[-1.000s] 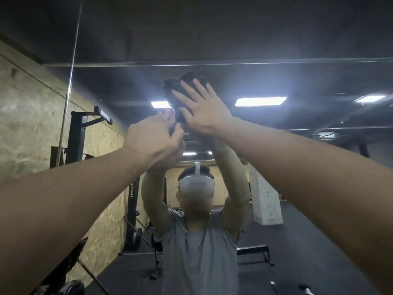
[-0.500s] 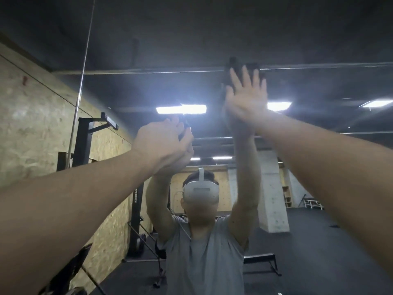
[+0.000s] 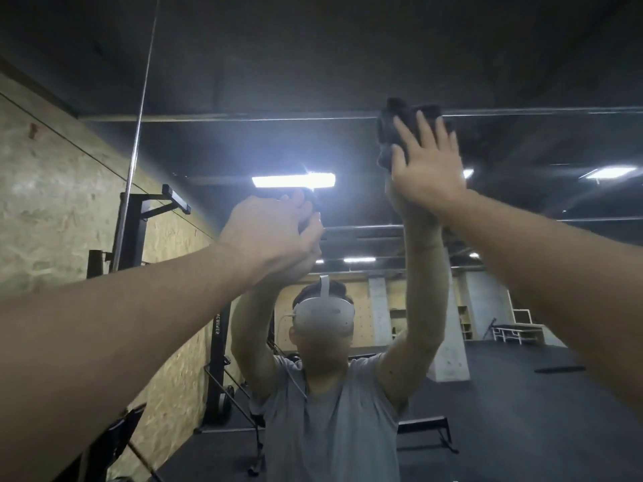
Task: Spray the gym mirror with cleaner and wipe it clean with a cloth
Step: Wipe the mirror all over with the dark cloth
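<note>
Right hand: the right hand (image 3: 426, 165) lay flat, fingers straight, pressing a dark cloth (image 3: 393, 128) against the mirror (image 3: 522, 140) near its top edge.
Left hand: the left hand (image 3: 269, 233) was curled round a small dark thing, likely the sprayer (image 3: 311, 203); mostly hidden.
Cloth risk: held only by palm pressure, it could slide out and drop if the push eased.
Reach risk: at full stretch the wipe might skip the strip above the fingers.
Spray risk: a squeeze so close could wet the right forearm.
</note>
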Demonstrator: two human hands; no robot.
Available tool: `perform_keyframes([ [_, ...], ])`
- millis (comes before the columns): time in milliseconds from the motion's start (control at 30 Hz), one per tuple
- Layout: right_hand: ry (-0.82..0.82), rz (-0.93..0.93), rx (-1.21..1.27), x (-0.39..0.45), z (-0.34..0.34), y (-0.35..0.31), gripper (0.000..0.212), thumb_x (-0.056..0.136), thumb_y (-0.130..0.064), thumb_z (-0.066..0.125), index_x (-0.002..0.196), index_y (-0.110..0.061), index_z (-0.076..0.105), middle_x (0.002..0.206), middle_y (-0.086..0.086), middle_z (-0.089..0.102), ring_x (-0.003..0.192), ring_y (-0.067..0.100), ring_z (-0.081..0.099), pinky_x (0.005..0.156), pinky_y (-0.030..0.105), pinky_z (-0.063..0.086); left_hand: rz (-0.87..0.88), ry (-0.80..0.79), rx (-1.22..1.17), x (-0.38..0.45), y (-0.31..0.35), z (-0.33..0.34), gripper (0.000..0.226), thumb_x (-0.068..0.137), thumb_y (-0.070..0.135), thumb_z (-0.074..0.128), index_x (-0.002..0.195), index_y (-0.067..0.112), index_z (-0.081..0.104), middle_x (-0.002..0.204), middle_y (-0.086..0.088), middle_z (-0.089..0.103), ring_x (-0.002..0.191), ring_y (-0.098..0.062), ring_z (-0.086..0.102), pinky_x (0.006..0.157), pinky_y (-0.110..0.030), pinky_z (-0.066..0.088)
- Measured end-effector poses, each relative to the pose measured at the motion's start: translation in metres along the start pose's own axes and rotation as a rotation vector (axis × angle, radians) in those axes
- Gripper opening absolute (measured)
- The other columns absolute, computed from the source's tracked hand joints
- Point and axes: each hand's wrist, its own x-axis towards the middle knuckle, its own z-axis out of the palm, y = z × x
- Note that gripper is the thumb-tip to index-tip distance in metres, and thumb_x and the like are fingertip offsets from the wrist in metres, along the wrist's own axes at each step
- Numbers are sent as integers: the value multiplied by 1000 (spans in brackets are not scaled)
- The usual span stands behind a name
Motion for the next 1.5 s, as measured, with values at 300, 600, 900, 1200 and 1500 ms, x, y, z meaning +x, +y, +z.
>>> perform_keyframes([
  [300,-65,-266,-5,39,8,-138,59,106,-45,21,164,-37,9,173,-2,0,158,30,-6,126,51,-7,-54,81,-200,4,-7,24,56,90,59,19,122,30,54,125,6,60,98,-21,64,78,-35,38],
  [600,-50,-263,16,23,8,-87,57,107,-43,24,163,-39,15,172,-4,6,159,27,-1,128,47,-3,-23,13,-139,6,-6,17,69,83,58,3,120,24,50,139,1,52,105,-24,64,80,-39,41],
  [900,-20,196,80,18,-1,-27,59,106,-43,18,164,-36,6,173,-1,-2,158,32,-8,126,51,-8,0,-71,-224,0,-14,14,49,99,51,26,135,24,46,158,2,38,111,-31,60,94,-39,43],
  [1200,-126,-418,-56,-64,35,-168,58,108,-50,10,163,-35,4,172,-4,-5,157,27,-14,126,55,-5,-85,36,-305,-40,-66,21,53,102,44,24,137,31,62,159,-1,41,145,-19,38,121,-46,30],
  [1500,-177,-503,-105,-122,36,-137,56,108,-44,18,163,-33,15,172,-3,4,158,24,-6,128,48,-5,-137,18,-138,-70,-99,36,60,101,55,20,156,35,30,170,-2,14,156,-29,12,121,-63,14],
])
